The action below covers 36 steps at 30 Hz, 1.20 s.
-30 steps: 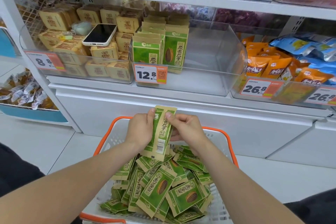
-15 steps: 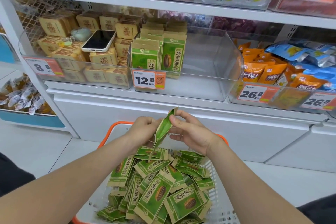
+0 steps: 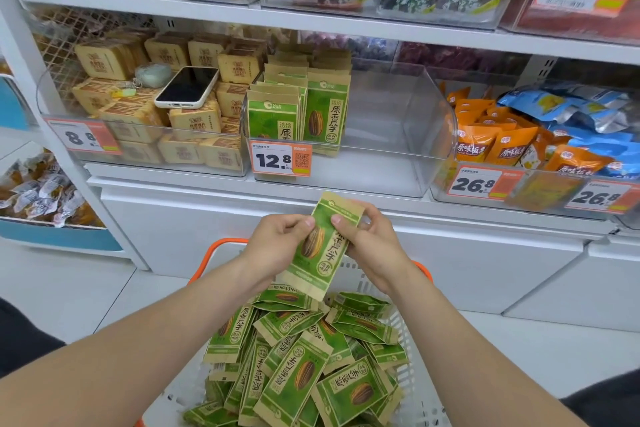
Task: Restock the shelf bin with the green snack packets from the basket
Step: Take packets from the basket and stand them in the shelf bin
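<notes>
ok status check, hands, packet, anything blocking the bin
Left hand and right hand both pinch one green packet, above the basket. Shelf bin holds upright packets on its left side, rest bare. Nothing between packet and bin.

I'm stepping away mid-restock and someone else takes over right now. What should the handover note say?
Hands: left hand and right hand both pinch one green packet, held roughly upright above the basket.
Bin: the shelf bin has stocked packets standing at its left end; the rest of it is bare.
Basket: a loose pile of packets lies inside.
Done: part of the bin is filled.
Left: place the held packet, then move the pile.
</notes>
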Each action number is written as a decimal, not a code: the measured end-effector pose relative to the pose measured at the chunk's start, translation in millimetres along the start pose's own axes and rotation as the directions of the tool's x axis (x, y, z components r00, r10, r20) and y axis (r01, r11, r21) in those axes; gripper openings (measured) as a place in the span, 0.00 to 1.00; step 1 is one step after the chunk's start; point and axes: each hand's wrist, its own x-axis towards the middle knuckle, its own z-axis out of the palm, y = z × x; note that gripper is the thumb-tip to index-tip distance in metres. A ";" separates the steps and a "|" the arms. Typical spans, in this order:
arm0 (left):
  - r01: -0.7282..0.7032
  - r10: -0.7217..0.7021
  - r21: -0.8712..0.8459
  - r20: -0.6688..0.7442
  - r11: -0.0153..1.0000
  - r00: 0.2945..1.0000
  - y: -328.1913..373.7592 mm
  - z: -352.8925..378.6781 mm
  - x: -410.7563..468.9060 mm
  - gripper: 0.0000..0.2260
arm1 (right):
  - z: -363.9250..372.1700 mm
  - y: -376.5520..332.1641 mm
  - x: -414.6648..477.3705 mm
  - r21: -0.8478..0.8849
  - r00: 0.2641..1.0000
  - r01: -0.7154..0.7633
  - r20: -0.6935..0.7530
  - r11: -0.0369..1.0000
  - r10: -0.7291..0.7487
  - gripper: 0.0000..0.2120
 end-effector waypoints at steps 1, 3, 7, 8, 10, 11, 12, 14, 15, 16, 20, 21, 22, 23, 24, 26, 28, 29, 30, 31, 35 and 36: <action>-0.002 0.001 -0.048 -0.011 0.999 1.000 3.1 -0.1 0.2 0.11 | 0.3 -3.1 -1.2 -0.018 1.000 -0.003 0.001 1.000 0.003 0.15; -0.009 0.003 -0.113 -0.055 0.994 0.998 8.7 0.3 -0.3 0.10 | 1.2 -6.9 -4.4 -0.113 1.000 -0.008 0.008 0.994 0.009 0.13; -0.061 0.044 -0.128 -0.133 0.990 0.990 15.1 1.3 -1.7 0.09 | 7.3 -11.9 -10.5 -0.142 0.997 0.057 -0.037 0.988 -0.062 0.09; -0.085 0.070 -0.112 -0.137 0.990 0.988 17.8 1.3 -2.5 0.09 | 8.7 -14.6 -11.6 -0.131 0.996 0.075 -0.045 0.989 -0.081 0.08; -0.150 0.143 -0.044 -0.123 0.988 0.982 25.2 1.7 -4.0 0.09 | 10.3 -22.8 -13.9 -0.109 0.994 0.087 -0.053 0.990 -0.093 0.07; -0.177 0.174 -0.019 -0.108 0.984 0.979 29.2 2.3 -4.7 0.10 | 10.9 -27.3 -15.2 -0.111 0.994 0.086 -0.053 0.990 -0.093 0.07; -0.193 0.191 -0.007 -0.099 0.981 0.977 32.9 3.1 -5.3 0.12 | 12.1 -31.5 -16.5 -0.117 0.995 0.089 -0.043 0.989 -0.095 0.07; -0.226 0.226 0.015 -0.090 0.974 0.970 39.5 4.8 -8.2 0.16 | 15.7 -38.5 -18.1 -0.130 0.993 0.115 -0.009 0.985 -0.117 0.08; -0.262 0.267 0.058 -0.098 0.963 0.959 41.6 5.3 -8.2 0.17 | 17.5 -41.4 -18.2 -0.132 0.991 0.136 0.003 0.982 -0.137 0.08; -0.303 0.318 0.128 -0.114 0.944 0.941 43.9 5.5 -7.8 0.18 | 19.6 -44.5 -18.6 -0.132 0.988 0.157 0.009 0.979 -0.157 0.08; -0.388 0.465 0.341 -0.182 0.856 0.866 63.9 4.8 -5.0 0.18 | 28.2 -59.3 -20.4 -0.107 0.970 0.242 0.021 0.964 -0.241 0.11; -0.408 0.495 0.367 -0.181 0.836 0.850 70.8 4.0 -4.5 0.18 | 31.6 -64.6 -21.4 -0.097 0.964 0.265 0.010 0.959 -0.266 0.11; -0.426 0.521 0.394 -0.171 0.814 0.837 78.2 3.4 -3.8 0.19 | 35.1 -70.4 -21.8 -0.095 0.956 0.291 -0.007 0.952 -0.293 0.11; -0.445 0.542 0.412 -0.152 0.795 0.827 85.8 2.7 -2.8 0.20 | 38.2 -76.7 -21.1 -0.106 0.943 0.326 -0.029 0.939 -0.330 0.11; -0.458 0.561 0.438 -0.136 0.773 0.817 94.5 1.7 -1.8 0.20 | 40.7 -83.3 -19.3 -0.148 0.921 0.374 -0.055 0.916 -0.385 0.10; -0.484 0.629 0.534 -0.121 0.693 0.768 112.9 -4.1 1.8 0.18 | 43.2 -97.9 -11.2 -0.304 0.838 0.486 -0.103 0.819 -0.536 0.09; -0.487 0.720 0.656 -0.127 0.577 0.682 128.2 -11.4 9.3 0.11 | 44.1 -116.1 -3.2 -0.431 0.734 0.552 -0.156 0.714 -0.661 0.10; -0.454 0.743 0.720 -0.127 0.525 0.657 133.8 -15.4 14.2 0.07 | 44.1 -126.6 0.3 -0.465 0.689 0.568 -0.182 0.678 -0.702 0.11; -0.391 0.736 0.777 -0.132 0.493 0.664 139.0 -18.7 17.6 0.08 | 43.7 -137.2 3.2 -0.491 0.650 0.581 -0.199 0.649 -0.733 0.10; -0.327 0.717 0.819 -0.140 0.472 0.682 142.8 -21.4 20.3 0.12 | 43.1 -146.9 6.3 -0.518 0.621 0.587 -0.204 0.622 -0.757 0.09; -0.170 0.680 0.931 -0.104 0.323 0.726 149.4 -26.0 25.5 0.27 | 38.4 -170.3 26.8 -0.634 0.627 0.560 -0.097 0.533 -0.773 0.05; -0.143 0.659 0.950 -0.080 0.278 0.748 147.2 -26.8 29.5 0.30 | 36.6 -172.8 33.0 -0.691 0.657 0.525 -0.043 0.498 -0.752 0.07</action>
